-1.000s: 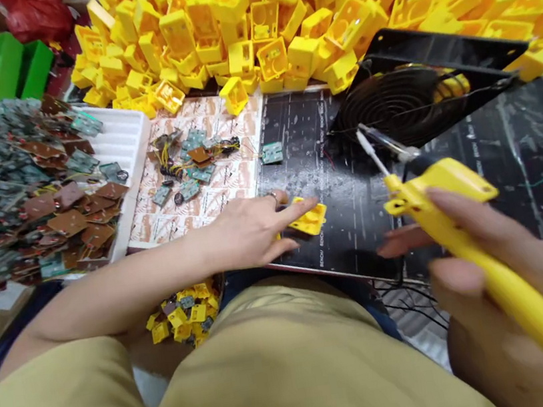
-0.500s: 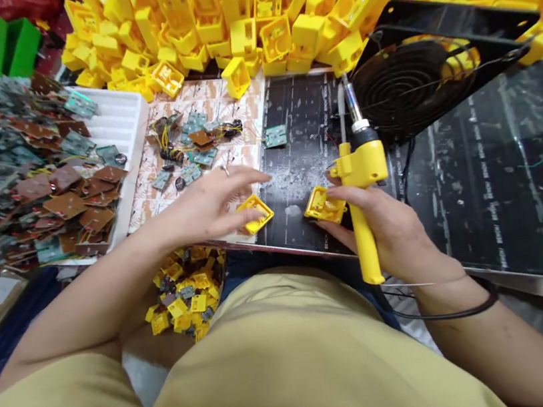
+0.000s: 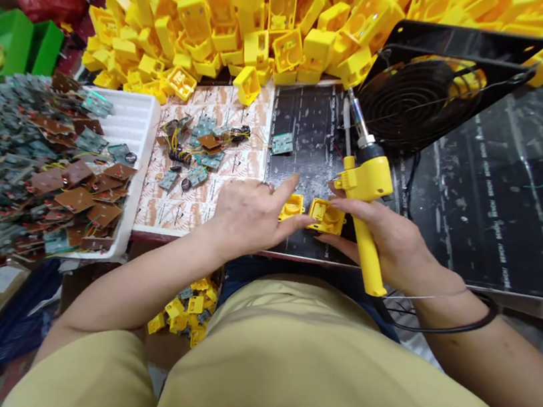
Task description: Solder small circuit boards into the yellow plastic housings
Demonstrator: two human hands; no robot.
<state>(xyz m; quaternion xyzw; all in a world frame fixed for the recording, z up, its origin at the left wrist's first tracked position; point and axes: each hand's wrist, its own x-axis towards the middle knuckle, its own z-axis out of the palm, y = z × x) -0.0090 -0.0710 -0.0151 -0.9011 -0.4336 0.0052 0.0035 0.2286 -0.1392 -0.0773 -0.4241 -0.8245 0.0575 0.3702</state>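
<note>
My right hand [image 3: 388,241] is closed round a yellow soldering iron [image 3: 365,204], its metal tip pointing up and away over the black mat [image 3: 503,198]. The fingertips of that hand also rest on a small yellow plastic housing [image 3: 326,214] near the mat's front edge. My left hand [image 3: 253,216] lies beside it with fingers bent over a second yellow housing [image 3: 291,206]; its index finger stretches toward the first housing. The two housings lie side by side, almost touching.
A huge heap of yellow housings [image 3: 305,10] fills the back. A black fan [image 3: 418,95] leans at the right. Small circuit boards with wires [image 3: 198,150] lie on a patterned sheet; a white tray [image 3: 132,125] holds many more boards at left. A bin of yellow parts [image 3: 188,309] sits below.
My left hand has brought its yellow housing to the right, next to the one under my right hand. The right hand and soldering iron have stayed nearly in place since half a second ago.
</note>
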